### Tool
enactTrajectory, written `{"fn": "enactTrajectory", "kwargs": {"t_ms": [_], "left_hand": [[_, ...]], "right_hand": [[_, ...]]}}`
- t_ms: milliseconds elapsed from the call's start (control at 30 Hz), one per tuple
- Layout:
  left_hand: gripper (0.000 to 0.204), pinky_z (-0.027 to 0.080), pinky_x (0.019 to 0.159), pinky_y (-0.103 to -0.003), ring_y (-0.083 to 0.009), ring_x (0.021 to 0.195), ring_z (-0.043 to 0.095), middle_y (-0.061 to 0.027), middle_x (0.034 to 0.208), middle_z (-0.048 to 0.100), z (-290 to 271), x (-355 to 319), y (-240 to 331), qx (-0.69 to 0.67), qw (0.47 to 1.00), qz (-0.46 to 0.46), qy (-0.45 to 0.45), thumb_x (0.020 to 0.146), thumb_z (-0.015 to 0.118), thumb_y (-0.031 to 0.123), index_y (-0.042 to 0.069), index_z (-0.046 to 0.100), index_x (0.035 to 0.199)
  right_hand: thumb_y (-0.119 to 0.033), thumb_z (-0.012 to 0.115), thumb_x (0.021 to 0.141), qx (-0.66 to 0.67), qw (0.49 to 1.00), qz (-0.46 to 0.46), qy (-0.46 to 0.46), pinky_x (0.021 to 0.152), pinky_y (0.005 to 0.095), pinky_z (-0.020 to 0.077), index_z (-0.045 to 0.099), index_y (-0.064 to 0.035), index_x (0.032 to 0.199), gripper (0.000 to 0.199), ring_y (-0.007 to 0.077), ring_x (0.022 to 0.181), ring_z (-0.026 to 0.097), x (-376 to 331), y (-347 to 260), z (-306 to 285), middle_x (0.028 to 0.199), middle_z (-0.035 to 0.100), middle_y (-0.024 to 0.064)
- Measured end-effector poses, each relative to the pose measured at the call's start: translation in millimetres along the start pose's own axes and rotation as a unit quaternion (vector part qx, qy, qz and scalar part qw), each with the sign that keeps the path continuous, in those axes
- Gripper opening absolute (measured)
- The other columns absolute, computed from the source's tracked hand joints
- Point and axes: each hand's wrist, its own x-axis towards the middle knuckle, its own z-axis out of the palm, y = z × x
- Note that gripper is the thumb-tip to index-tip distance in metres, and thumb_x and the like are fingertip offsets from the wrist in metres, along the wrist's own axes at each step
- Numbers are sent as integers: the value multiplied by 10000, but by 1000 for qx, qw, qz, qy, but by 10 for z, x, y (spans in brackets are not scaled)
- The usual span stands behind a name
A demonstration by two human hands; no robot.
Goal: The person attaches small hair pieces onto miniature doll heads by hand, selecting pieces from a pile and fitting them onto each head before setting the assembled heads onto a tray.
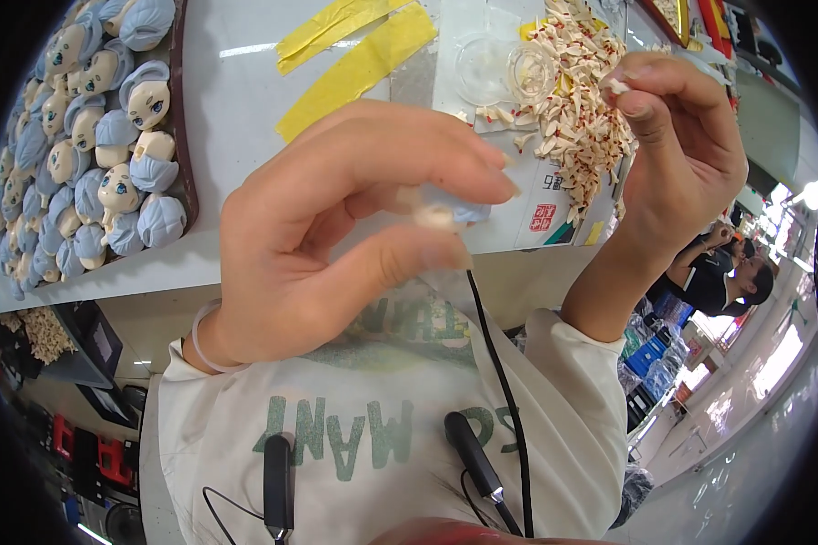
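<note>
My left hand (336, 218) is curled in front of my chest, thumb and fingers closed round a small doll head. Only bits of the doll head (436, 216) show, cream and light blue; the fingers hide the rest. Higher up at the right, my right hand (677, 136) pinches a tiny cream-coloured piece (617, 86) between thumb and index fingertip. That hand is beside a heap of small cream pieces with red tips (573, 109) on the table. Two clear round dishes (529, 74) stand at the heap's left side.
At the left, a dark-rimmed tray (184, 109) holds many doll heads (118, 189) with light-blue hair. Yellow tape strips (359, 73) stick to the grey table (236, 100). A black cable (495, 363) hangs before my shirt. Another person (723, 277) is in the right background.
</note>
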Motion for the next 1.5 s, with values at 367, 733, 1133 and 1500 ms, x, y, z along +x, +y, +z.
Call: {"fn": "enactTrajectory", "kwargs": {"t_ms": [367, 733, 1133, 1500], "left_hand": [[274, 506, 666, -266, -231, 820, 573, -233, 1018, 507, -33, -6, 0, 43, 998, 32, -15, 694, 660, 41, -50, 538, 921], [411, 508, 700, -289, -226, 924, 532, -176, 989, 518, 76, -30, -29, -19, 997, 48, 63, 671, 700, 114, -57, 504, 989], [391, 435, 754, -254, -194, 852, 529, -166, 953, 558, 16, -76, 11, 174, 976, 128, 36, 628, 718, 77, -60, 556, 957], [374, 426, 673, -229, -173, 776, 521, -156, 909, 577, 7, -95, -8, 301, 936, 185, 5, 602, 713, 28, -57, 570, 937]], "right_hand": [[92, 643, 609, -233, 957, -93, -144, 655, 235, 397, 560, 59, 710, 135, 159, 713, 514, 193, -149, 197, 739, 557, 95], [-134, 709, 653, -25, 985, -129, -107, 612, 240, 368, 529, 6, 742, 244, 157, 683, 463, -109, -274, 238, 747, 504, 106], [-70, 724, 604, -29, 994, -103, -20, 538, 204, 324, 510, -17, 685, 235, 120, 617, 424, -373, -286, 580, 689, 470, 74], [-34, 715, 608, 58, 995, -54, -57, 548, 203, 332, 545, -3, 735, 214, 112, 626, 431, -468, -228, 531, 740, 491, 95]]}}
